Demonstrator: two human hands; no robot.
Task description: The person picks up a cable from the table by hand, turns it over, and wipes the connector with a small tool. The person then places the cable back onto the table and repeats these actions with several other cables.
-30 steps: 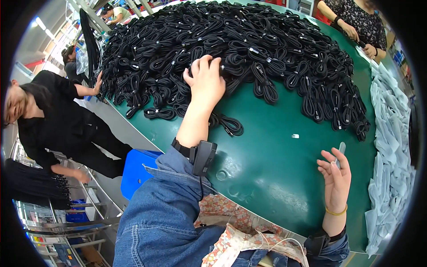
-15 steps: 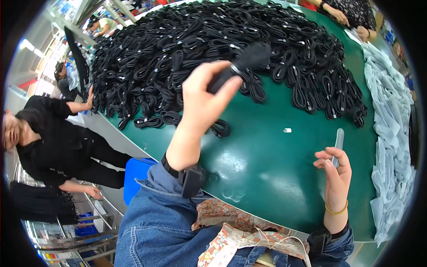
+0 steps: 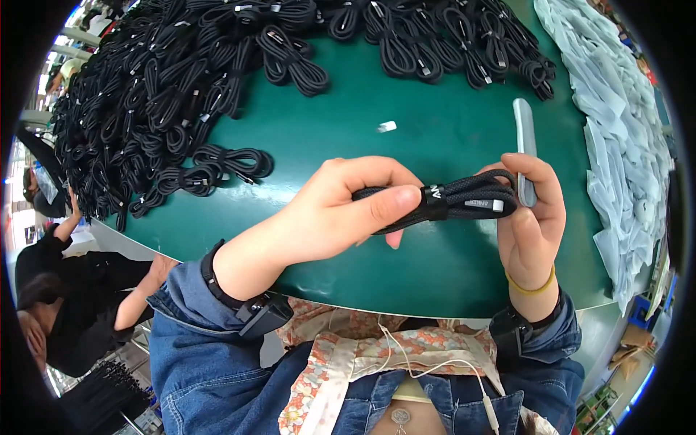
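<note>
My left hand [image 3: 333,210] is closed round a coiled black braided cable [image 3: 467,199], bound at its middle with a black strap and showing a plug near its right end. Between the thumb and fingers of my right hand [image 3: 533,217] stands a slim grey strip-like tool [image 3: 523,127] with a rounded tip; its exact kind is unclear. The cable's right end lies right beside the right hand's fingers, and I cannot tell whether they touch it.
Coiled black cables [image 3: 167,94] are heaped across the far and left side of the green table [image 3: 348,279]. A small white piece [image 3: 388,126] lies beyond my hands. Pale bluish plastic sleeves [image 3: 609,123] line the right edge. A person in black [image 3: 80,272] is at the left.
My left hand has brought the cable from over the heap down and right, beside my right hand. The right hand still holds the strip-like tool. The view has shifted.
</note>
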